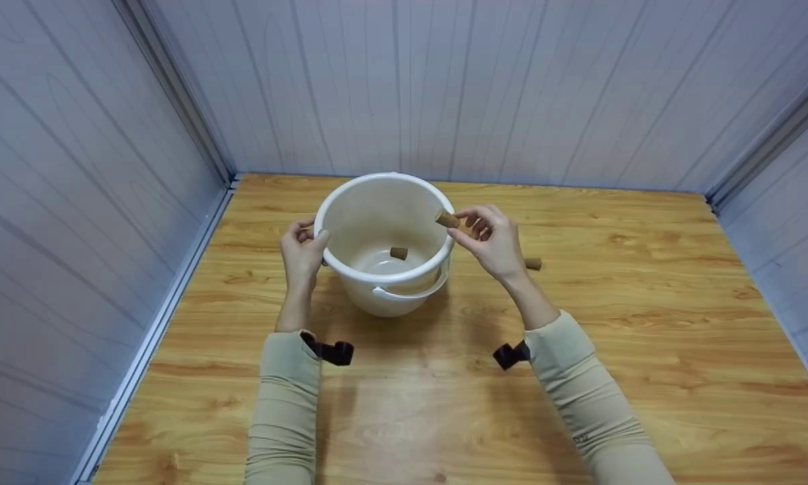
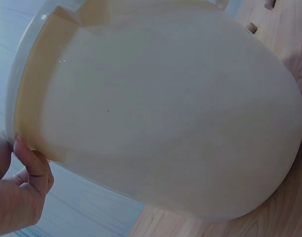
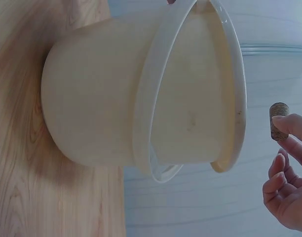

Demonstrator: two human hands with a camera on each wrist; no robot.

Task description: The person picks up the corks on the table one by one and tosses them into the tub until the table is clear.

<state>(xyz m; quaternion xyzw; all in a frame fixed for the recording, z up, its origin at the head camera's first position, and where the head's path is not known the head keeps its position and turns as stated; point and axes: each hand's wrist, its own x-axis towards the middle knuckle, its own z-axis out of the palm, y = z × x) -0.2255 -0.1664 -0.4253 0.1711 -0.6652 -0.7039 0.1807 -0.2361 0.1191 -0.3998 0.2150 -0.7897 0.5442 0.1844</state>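
A white plastic bucket stands upright on the wooden surface, its handle hanging down the near side. My left hand grips the bucket's rim at the left, thumb over the edge; the left wrist view shows its fingers under the lip. Between thumb and fingertips my right hand pinches a cork at the right rim. In the right wrist view this cork is held apart from the bucket wall. Another cork lies inside on the bucket's bottom.
One more cork lies on the wooden surface, just right of my right hand. Pale panelled walls enclose the surface at the back, left and right. A dark wrist camera sticks out from the left sleeve.
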